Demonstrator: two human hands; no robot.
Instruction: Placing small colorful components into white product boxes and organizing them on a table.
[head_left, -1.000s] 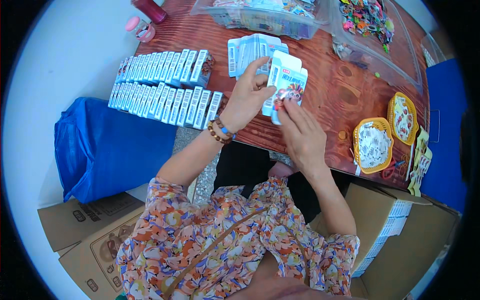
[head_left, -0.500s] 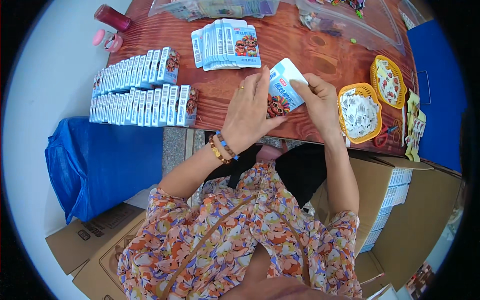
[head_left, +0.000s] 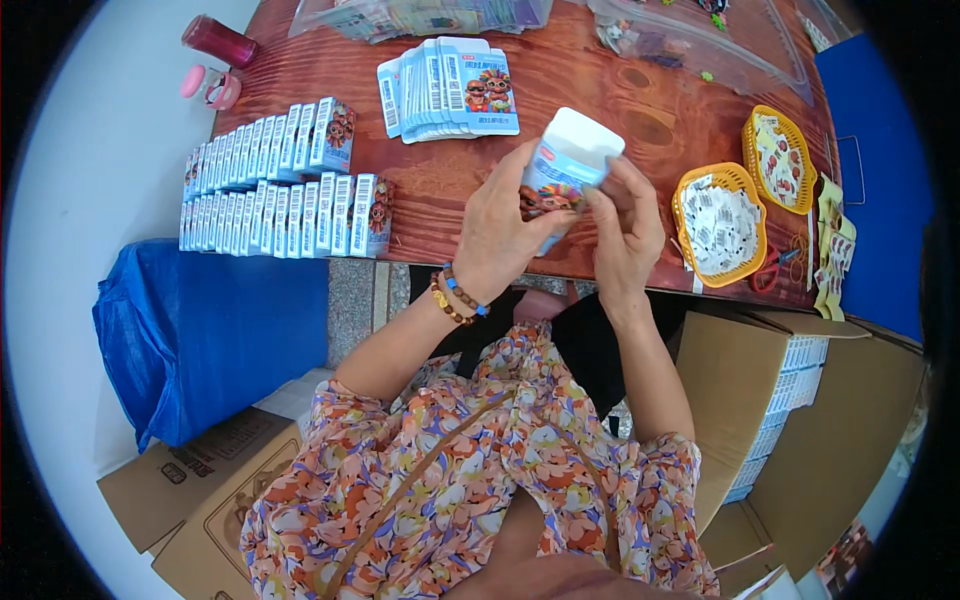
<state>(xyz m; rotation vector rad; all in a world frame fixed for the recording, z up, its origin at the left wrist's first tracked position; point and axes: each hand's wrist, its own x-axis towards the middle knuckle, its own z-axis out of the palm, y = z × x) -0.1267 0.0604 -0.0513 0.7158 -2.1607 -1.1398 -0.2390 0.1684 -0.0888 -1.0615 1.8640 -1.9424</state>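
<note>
A small light-blue carton with printed cartoon figures is held up over the table's near edge, its white inner flap raised at the top. My left hand is closed around its left side, thumb across the front. My right hand grips its lower right edge between thumb and fingers. Beyond my hands lies a fanned stack of flat blue cartons. To the left stand two rows of filled-out, upright cartons, set closely side by side.
Two yellow baskets with small white packets sit at the right, red-handled scissors beside them. Clear plastic bins line the far side. A pink-lidded jar and red cup stand far left. An open cardboard box is below right.
The flat carton has been squeezed open into a box shape, its top flap now showing white inside. My right hand has moved lower and slightly left along its edge.
</note>
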